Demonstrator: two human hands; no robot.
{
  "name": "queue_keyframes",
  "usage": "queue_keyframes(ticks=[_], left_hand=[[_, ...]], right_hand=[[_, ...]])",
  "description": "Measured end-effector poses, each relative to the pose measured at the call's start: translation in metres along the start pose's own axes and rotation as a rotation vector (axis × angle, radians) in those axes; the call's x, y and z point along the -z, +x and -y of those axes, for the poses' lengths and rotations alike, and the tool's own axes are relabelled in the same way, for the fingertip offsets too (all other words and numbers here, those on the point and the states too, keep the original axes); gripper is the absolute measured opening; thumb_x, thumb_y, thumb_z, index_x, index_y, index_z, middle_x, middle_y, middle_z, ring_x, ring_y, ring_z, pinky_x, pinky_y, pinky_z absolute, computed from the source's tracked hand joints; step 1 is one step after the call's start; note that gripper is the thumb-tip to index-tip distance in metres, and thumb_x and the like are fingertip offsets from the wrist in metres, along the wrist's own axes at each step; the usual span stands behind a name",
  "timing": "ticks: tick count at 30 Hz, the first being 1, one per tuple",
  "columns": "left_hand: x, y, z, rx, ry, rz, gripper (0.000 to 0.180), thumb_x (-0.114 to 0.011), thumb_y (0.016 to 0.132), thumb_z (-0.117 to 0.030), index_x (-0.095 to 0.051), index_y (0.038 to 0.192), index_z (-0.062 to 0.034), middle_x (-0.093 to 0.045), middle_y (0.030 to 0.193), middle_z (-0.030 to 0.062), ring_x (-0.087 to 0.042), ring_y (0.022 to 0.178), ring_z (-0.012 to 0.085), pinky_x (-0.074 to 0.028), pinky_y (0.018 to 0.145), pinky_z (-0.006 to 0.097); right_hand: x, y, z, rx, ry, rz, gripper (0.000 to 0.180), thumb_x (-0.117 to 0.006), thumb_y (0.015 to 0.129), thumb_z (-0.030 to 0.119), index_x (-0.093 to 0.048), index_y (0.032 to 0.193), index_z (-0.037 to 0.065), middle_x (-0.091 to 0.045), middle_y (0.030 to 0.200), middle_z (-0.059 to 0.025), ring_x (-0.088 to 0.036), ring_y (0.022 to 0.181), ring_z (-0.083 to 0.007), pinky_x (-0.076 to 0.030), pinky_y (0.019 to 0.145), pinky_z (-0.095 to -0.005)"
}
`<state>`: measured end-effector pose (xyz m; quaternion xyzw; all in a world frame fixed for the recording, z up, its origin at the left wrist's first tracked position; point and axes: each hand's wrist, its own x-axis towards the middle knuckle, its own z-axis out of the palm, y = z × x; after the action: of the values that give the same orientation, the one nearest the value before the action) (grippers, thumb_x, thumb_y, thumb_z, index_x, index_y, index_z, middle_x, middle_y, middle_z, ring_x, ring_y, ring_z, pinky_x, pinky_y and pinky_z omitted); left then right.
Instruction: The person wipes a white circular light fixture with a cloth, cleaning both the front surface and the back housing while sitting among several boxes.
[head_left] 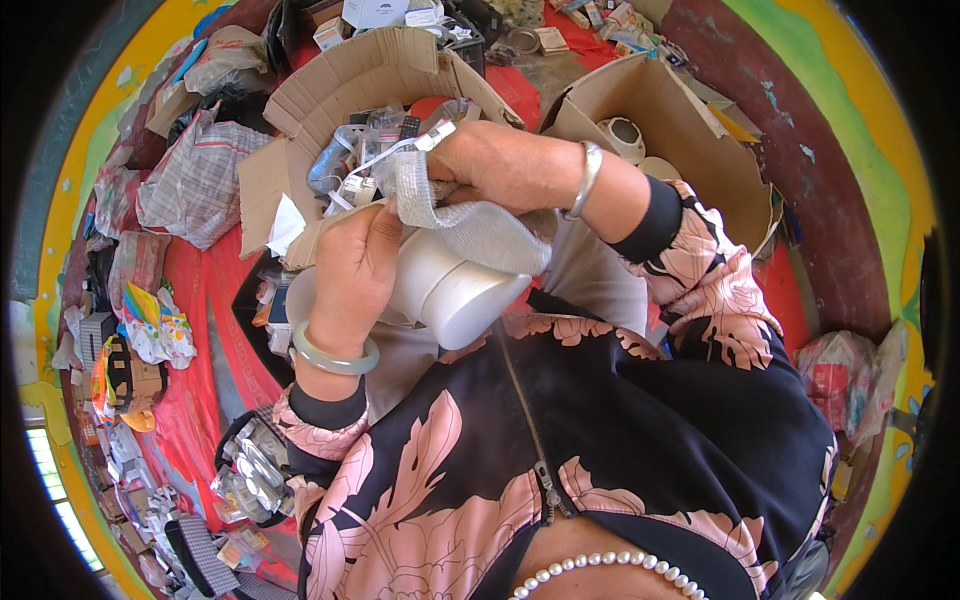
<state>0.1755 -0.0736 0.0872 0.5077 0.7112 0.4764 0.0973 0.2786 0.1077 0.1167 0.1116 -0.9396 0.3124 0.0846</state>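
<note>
A white, smooth, rounded cylindrical object (450,290) lies across my lap, with a flared end toward my right. Over its upper side is a greyish-white foam wrapping sheet (480,235). My left hand (355,262) is closed, pinching the sheet's near edge between thumb and fingers. Higher up, my right hand (490,165) is closed around the sheet's far part, its fingertips partly hidden. A thin white cord (385,155) with a white plug-like end (435,135) shows beside the right hand. Whether it joins the white object I cannot tell.
An open cardboard box (350,85) full of small packaged items stands just beyond my hands. Another cardboard box (700,130) at the right holds white rounded objects. Plaid bags (205,180) lie at the left on red sheeting (195,300). Mixed goods line the curved wall.
</note>
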Motion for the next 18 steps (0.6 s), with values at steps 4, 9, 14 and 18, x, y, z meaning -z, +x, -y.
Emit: queue_keyframes(ticks=[4, 9, 14, 18], left_hand=[[0.001, -0.004, 0.002, 0.047, -0.015, -0.005, 0.041, -0.051, 0.095, -0.029, -0.052, 0.069, 0.0035, -0.042, 0.055, 0.0086, -0.035, 0.053, 0.0155, -0.033, 0.049, 0.032], [0.006, -0.012, 0.017, 0.104, -0.076, -0.077, 0.038, -0.051, 0.095, -0.027, -0.055, 0.073, 0.0041, -0.044, 0.056, 0.0037, -0.037, 0.056, 0.0111, -0.034, 0.05, 0.028], [0.009, -0.011, 0.013, 0.084, -0.058, -0.069, 0.036, -0.051, 0.095, -0.026, -0.058, 0.078, 0.0057, -0.045, 0.058, 0.003, -0.039, 0.057, 0.0098, -0.036, 0.052, 0.027], [0.011, -0.008, 0.007, 0.072, -0.061, -0.044, 0.035, -0.051, 0.095, -0.025, -0.059, 0.081, 0.0059, -0.047, 0.058, 0.0038, -0.041, 0.057, 0.0099, -0.038, 0.053, 0.028]], right_hand=[[-0.002, 0.002, -0.012, 0.068, 0.018, 0.026, 0.021, -0.061, 0.076, 0.012, -0.06, 0.092, -0.001, -0.061, 0.08, -0.0214, -0.059, 0.079, -0.0384, -0.046, 0.068, -0.0416], [0.01, -0.007, -0.024, -0.067, 0.069, 0.127, 0.021, -0.059, 0.077, 0.014, -0.058, 0.089, -0.004, -0.059, 0.079, -0.0239, -0.059, 0.076, -0.0367, -0.045, 0.067, -0.0397], [0.019, -0.011, -0.021, -0.267, 0.016, 0.304, 0.023, -0.057, 0.078, 0.012, -0.061, 0.093, -0.005, -0.062, 0.082, -0.0224, -0.061, 0.078, -0.0335, -0.046, 0.069, -0.0395], [0.017, -0.012, -0.019, -0.125, 0.04, 0.149, 0.011, -0.058, 0.075, 0.005, -0.058, 0.081, -0.005, -0.056, 0.066, -0.0207, -0.052, 0.061, -0.028, -0.042, 0.058, -0.0385]])
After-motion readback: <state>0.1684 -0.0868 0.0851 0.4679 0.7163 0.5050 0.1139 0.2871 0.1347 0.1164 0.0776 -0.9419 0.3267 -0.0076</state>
